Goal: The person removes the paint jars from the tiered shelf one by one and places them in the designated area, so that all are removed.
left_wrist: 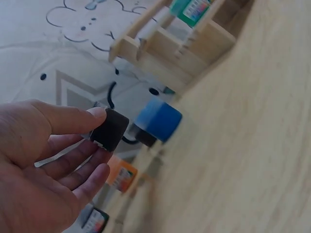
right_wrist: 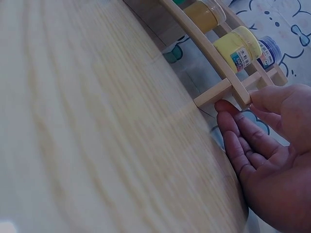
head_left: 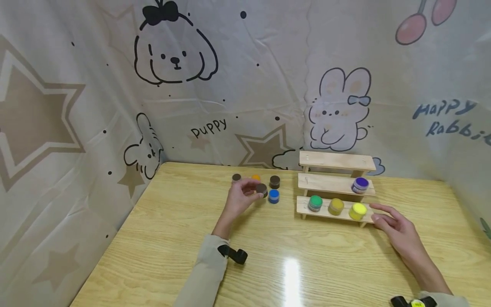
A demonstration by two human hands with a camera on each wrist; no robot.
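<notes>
My left hand pinches a small dark paint jar between thumb and fingers, above the table. Close by on the table are a blue paint jar, an orange one and two dark ones, one at the back and one to the left. At the right end of a three-tier wooden stand, my right hand grips the lowest shelf's end with thumb and fingertips. That shelf bears green, ochre and yellow jars. A purple jar sits on the middle shelf.
The light wooden table meets a printed cloth hanging behind it and along the left side. The stand is near the table's back edge, in front of the cloth.
</notes>
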